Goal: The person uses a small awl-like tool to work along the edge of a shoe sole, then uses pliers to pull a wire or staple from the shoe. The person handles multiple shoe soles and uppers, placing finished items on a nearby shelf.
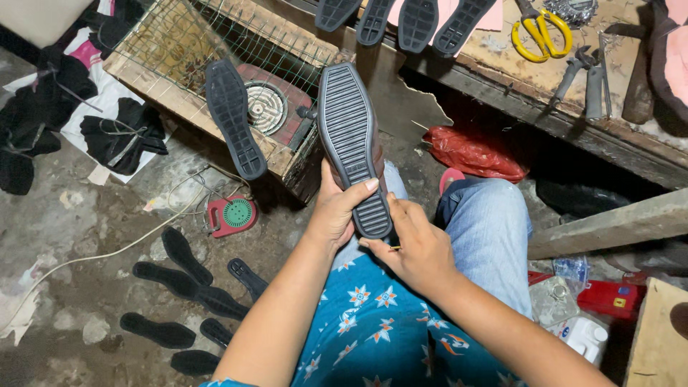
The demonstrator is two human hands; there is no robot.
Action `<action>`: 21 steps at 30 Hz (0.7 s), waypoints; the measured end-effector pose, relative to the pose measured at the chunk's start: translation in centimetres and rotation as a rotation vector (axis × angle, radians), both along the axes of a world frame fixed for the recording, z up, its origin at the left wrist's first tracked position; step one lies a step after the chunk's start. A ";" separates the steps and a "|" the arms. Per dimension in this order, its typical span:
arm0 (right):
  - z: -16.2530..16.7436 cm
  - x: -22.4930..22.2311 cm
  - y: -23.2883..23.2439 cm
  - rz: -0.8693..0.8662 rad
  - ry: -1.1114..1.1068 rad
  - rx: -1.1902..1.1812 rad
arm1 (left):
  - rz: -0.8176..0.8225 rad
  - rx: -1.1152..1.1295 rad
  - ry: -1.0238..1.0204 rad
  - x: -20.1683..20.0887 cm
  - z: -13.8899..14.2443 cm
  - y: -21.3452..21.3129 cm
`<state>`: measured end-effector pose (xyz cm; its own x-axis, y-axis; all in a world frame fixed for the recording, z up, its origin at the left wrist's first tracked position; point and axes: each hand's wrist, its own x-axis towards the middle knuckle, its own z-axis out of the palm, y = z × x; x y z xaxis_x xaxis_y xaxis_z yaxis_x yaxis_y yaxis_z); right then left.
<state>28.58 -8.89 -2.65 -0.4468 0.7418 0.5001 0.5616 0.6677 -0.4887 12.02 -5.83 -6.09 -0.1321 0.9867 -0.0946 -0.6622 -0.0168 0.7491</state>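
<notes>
Cramped workshop floor [93, 236], rough concrete, dim and littered. Person seated, seen from above, jeans and a blue flowered garment over the lap. Left hand [337, 211] wraps the heel end of a shoe [352, 147] held sole-up over the knees, thumb pressed on the ribbed dark sole; brown upper barely shows at the right edge, rest of the shoe hidden behind the sole. Right hand [412, 244] closes on the heel from the other side, fingertips pinching the sole edge; a thin pale thing between its fingers, too small to tell. Loose dark sole [235, 118] lies across a mesh-covered wooden crate [172, 50], beside a round heater coil [266, 107]. More flat soles [179, 287] scattered on the floor, some lost in shadow. Red round gadget [233, 213] with a white cord near them. Desk [502, 61] top right, cut off by the frame, carries yellow scissors [541, 32], pliers [584, 75] and a row of soles [401, 21] only partly in view. Red plastic bag [476, 152] under it.
</notes>
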 end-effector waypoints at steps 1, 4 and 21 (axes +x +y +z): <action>0.0 0.0 0.0 0.003 0.002 0.011 | -0.003 0.006 -0.008 0.0 0.0 0.0; 0.1 0.0 0.0 -0.004 -0.017 0.006 | -0.009 0.012 -0.020 0.1 0.0 -0.1; -2.2 1.3 0.2 0.089 0.312 -0.484 | -0.090 -0.059 -0.102 -1.8 -1.5 0.8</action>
